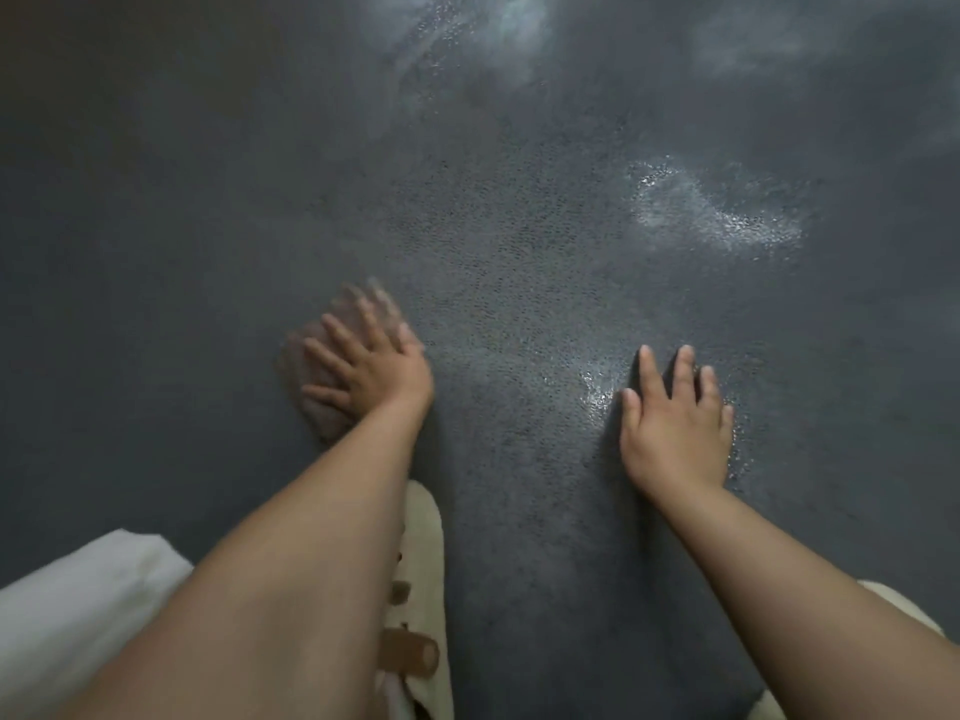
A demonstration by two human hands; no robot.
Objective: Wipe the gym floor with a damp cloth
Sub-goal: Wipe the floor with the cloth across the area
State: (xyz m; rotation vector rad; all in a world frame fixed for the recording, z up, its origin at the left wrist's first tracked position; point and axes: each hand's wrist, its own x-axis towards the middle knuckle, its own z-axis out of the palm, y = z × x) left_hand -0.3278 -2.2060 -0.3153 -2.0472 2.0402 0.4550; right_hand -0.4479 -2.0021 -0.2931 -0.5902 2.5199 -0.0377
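Mid-wipe: left hand (pixel 374 366) presses flat, fingers spread, no curled grip, on the crumpled brownish damp cloth (pixel 317 392) left of the wet sheen (blurry), right hand (pixel 675 428) braced open on the dark speckled rubber gym floor (pixel 519 252), so next push probably heads toward dull dry floor beyond.

Left hand (pixel 371 368) is flat on the brownish cloth (pixel 317 392), fingers spread and pressing it onto the dark speckled floor (pixel 519 262), the cloth's far edge blurred. Right hand (pixel 675 428) rests palm-down on the floor well apart from it, beside a wet sheen (pixel 597 389). A beige shoe (pixel 423 574) shows under the left forearm.
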